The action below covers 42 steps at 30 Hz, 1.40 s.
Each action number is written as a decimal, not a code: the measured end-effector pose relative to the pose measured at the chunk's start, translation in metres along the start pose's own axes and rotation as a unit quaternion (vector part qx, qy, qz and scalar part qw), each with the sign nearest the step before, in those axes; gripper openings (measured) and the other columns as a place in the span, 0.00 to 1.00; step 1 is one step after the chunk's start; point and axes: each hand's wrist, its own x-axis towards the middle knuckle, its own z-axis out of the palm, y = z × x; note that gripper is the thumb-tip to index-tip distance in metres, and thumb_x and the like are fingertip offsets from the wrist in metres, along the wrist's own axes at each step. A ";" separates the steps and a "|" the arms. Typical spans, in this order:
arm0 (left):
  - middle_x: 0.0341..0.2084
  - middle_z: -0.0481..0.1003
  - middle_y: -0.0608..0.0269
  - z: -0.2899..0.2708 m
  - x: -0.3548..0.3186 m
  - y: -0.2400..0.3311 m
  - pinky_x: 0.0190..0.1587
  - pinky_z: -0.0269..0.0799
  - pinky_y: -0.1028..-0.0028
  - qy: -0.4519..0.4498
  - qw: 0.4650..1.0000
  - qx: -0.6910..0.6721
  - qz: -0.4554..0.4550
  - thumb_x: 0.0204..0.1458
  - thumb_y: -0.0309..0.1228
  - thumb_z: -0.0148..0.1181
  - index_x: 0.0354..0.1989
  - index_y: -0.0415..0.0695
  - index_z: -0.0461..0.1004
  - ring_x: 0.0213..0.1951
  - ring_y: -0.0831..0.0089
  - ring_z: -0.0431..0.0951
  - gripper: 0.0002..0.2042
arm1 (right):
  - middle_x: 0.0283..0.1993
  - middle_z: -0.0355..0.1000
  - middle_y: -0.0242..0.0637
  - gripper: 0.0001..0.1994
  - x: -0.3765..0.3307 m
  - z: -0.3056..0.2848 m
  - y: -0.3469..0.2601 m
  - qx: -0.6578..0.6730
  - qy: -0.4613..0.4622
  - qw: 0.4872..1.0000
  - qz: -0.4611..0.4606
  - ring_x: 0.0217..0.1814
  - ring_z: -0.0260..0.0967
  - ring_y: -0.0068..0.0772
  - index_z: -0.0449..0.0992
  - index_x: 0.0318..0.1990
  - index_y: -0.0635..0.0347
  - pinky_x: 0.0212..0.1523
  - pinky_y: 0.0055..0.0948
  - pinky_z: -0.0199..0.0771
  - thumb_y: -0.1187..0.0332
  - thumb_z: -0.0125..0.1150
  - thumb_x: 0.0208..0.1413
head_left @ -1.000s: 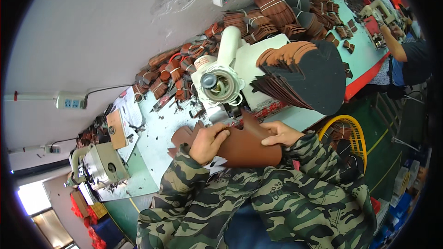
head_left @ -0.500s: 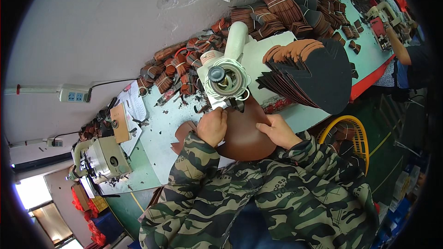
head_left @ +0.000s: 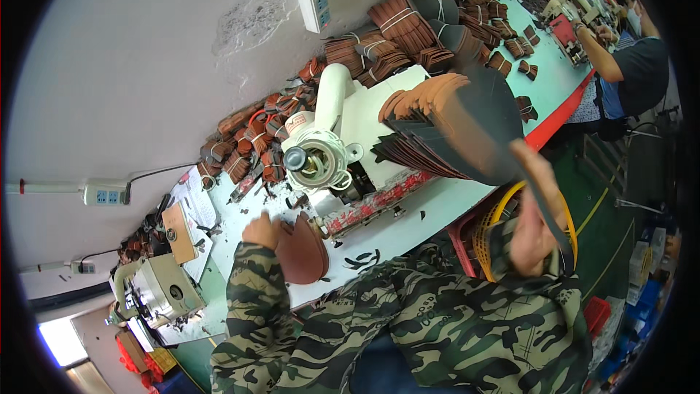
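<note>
At the left, my left hand (head_left: 261,232) is closed at the edge of a rounded brown leather piece (head_left: 305,254) lying on the table; its fingertips are partly hidden. My right hand (head_left: 536,215) is raised at the right and smeared by motion. It grips a dark leather piece (head_left: 552,228), seen nearly edge-on. Beside that hand, a fanned stack of leather pieces (head_left: 419,147), black on one face and brown on the other, rests on top of a pale machine (head_left: 372,113). White cord is coiled around the machine's near end.
Tied leather bundles (head_left: 405,25) line the wall. A yellow basket (head_left: 490,244) stands below the table's right side. Dark scraps (head_left: 361,257) lie near the front edge. Another machine (head_left: 168,288) sits at far left. A co-worker (head_left: 620,66) works at far right.
The brown leather piece has left the machine and lies at the left by my left hand. My right hand has moved right and up, taking hold of a dark leather piece. The view has shifted.
</note>
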 end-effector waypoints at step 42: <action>0.26 0.73 0.37 -0.082 -0.031 0.134 0.38 0.67 0.51 0.000 0.903 -0.389 0.182 0.54 0.34 0.49 0.34 0.37 0.74 0.34 0.40 0.73 0.13 | 0.36 0.75 0.37 0.15 -0.104 0.069 0.096 0.121 -0.352 0.780 0.502 0.33 0.72 0.22 0.70 0.47 0.70 0.35 0.23 0.72 0.66 0.53 0.59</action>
